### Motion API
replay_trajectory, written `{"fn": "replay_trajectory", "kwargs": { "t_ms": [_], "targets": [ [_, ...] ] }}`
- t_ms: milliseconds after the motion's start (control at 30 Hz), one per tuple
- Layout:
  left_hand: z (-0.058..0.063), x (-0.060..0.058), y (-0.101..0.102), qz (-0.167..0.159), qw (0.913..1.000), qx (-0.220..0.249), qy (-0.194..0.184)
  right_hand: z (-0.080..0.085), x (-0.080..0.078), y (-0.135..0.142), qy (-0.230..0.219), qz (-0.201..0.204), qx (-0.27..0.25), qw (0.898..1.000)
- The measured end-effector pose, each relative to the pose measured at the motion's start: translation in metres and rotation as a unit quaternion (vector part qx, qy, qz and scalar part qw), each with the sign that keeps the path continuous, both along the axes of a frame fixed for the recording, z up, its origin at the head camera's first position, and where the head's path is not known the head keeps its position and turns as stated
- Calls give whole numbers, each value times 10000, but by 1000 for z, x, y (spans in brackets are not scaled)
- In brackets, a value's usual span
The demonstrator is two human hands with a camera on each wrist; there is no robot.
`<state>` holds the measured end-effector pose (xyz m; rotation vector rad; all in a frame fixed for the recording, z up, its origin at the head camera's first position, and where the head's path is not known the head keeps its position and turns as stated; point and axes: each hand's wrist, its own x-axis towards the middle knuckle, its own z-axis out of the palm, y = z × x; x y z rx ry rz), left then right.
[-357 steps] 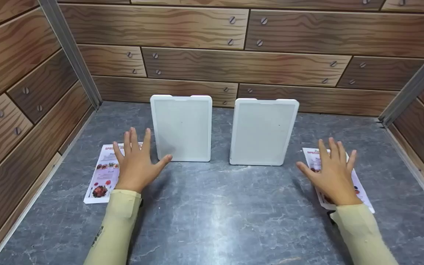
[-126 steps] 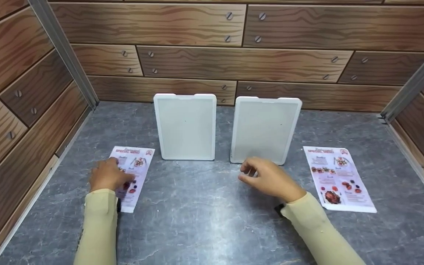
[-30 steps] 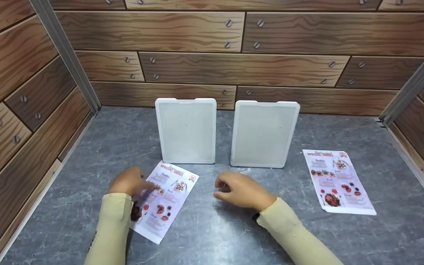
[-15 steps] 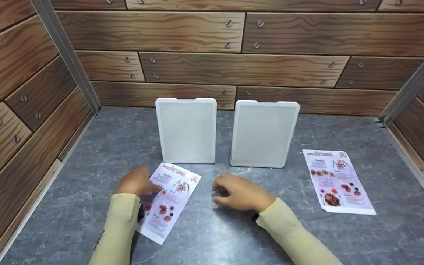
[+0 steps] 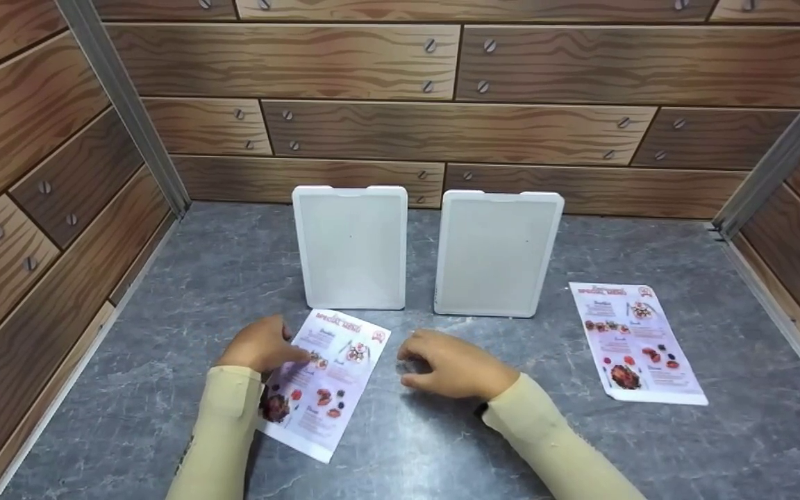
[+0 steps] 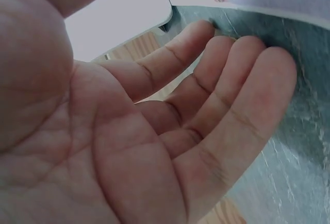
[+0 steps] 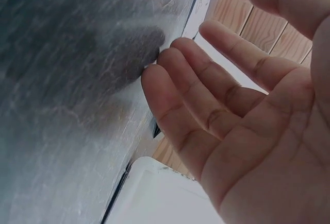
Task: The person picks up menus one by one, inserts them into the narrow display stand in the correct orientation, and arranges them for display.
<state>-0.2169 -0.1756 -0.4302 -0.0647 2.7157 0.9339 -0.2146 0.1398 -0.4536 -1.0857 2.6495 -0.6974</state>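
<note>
- Beyond your two hands, the left white panel point(image 5: 350, 250) and the right white panel point(image 5: 498, 253) are standing upright side by side, the left one blocking the space past the left menu point(image 5: 323, 392).
- To the right of your right hand point(image 5: 459, 364), well apart from it, the right menu point(image 5: 639, 347) is lying flat on the table point(image 5: 407, 451).
- Behind the panels, a wall point(image 5: 351, 62) is rising, with metal posts point(image 5: 122, 104) at its corners.
- The left menu is lying between your hands, slanting; its top corner is coming close to the left panel's base, and I cannot tell if they are touching.
- Your left hand point(image 5: 257, 345) is keeping its fingers loosely bent, its thumb reaching over the menu's left edge; I cannot tell how firmly it is pressing.
- Your right hand is hovering or resting just beside the menu's right edge, fingers relaxed and bare.
- Compared with half a second ago, the left menu is lying a little more to the right, while your right hand is staying nearly in place.
- The menus are showing thin, pale lilac sheets with red headings and food pictures; the table is shining, grey and veined; the wall is wearing a wood-plank print.
</note>
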Motion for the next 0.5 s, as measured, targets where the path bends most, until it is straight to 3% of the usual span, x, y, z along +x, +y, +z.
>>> {"fn": "replay_trajectory", "kwargs": {
  "t_ms": [233,500],
  "targets": [
    [0,0,8,-48,9999,12,-135,0,1,1,-24,22,42,10000],
    [2,0,14,-387,9989,74,-254,0,2,0,3,-6,96,10000]
  ]
}}
